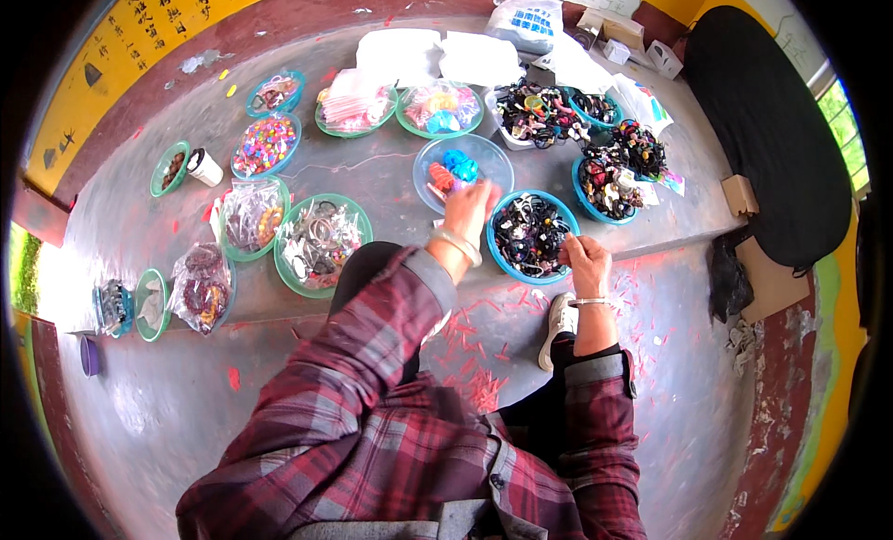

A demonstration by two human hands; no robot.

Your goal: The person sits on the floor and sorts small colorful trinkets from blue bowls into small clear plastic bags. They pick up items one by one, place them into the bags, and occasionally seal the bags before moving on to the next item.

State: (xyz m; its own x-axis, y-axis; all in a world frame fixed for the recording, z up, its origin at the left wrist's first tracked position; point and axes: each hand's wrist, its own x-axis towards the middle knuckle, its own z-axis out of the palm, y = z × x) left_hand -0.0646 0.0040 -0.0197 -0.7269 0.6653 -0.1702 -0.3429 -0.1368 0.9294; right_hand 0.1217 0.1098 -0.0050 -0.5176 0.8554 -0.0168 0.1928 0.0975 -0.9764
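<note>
left hand: reaching out over the near rim of the clear bowl; fingers curled together, cannot tell if anything is pinched
clear bowl: on the grey ledge, holds a blue piece and an orange piece, both just beyond the fingertips
right hand: at the right rim of the blue bowl; fingers bent inward, thumb pressed to fingertips, pinching something small and dark, too small to identify
blue bowl: just right of the left hand, full of dark hair ties
wrists: 1 pale bangle on each
sleeves: red plaid, both come in from the lower edge
surroundings: green bowls of beads and rings to the left, 2 more blue bowls of dark accessories behind right, white bags at the far edge
floor: white shoe below the right hand, red scraps scattered round it
</note>
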